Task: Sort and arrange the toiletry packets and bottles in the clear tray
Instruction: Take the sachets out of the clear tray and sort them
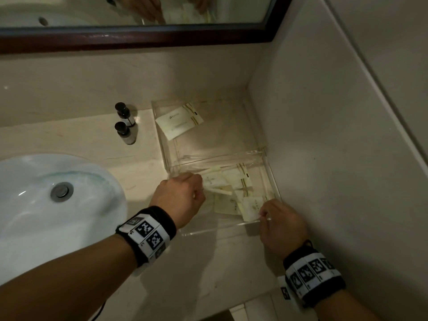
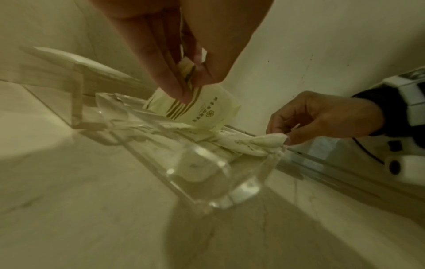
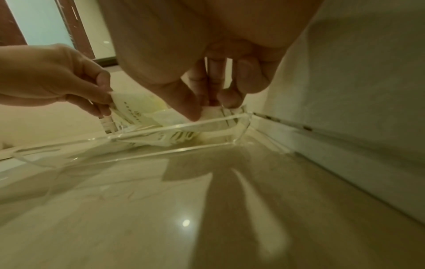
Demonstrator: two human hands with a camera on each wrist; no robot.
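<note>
- Clear plastic makes up the see-through tray (image 1: 273, 179). It sits on the pale stone desk (image 1: 143, 158), tucked into the corner by the wall.
- The tray has a far part and a near part, with a clear wall between them.
- One flat cream packet with gold stripes (image 1: 178, 120) lies alone in the far part.
- A messy pile of cream packets (image 1: 234, 184) lies in the near part.
- The left hand (image 1: 179, 196) is over the left side of the near part. Its grip is pinching the top edge of a cream packet with brown stripes and small print (image 2: 202, 111). The packet hangs down, and its low end is in among the pile.
- The right hand (image 1: 281, 224) is at the near right corner of the tray. Its grip is pinching the corner of another cream packet (image 1: 251, 208) that leans on the front wall of the tray.
- Two small bottles with black caps (image 1: 125, 122) stand on the desk, outside the tray, just left of its far part. They stand close together.
- A round white sink (image 1: 30, 205) is on the left side.
- A mirror with a dark wood frame (image 1: 139, 38) hangs on the back wall.
- Both wrists wear black bands with black and white square marks (image 1: 148, 232).
</note>
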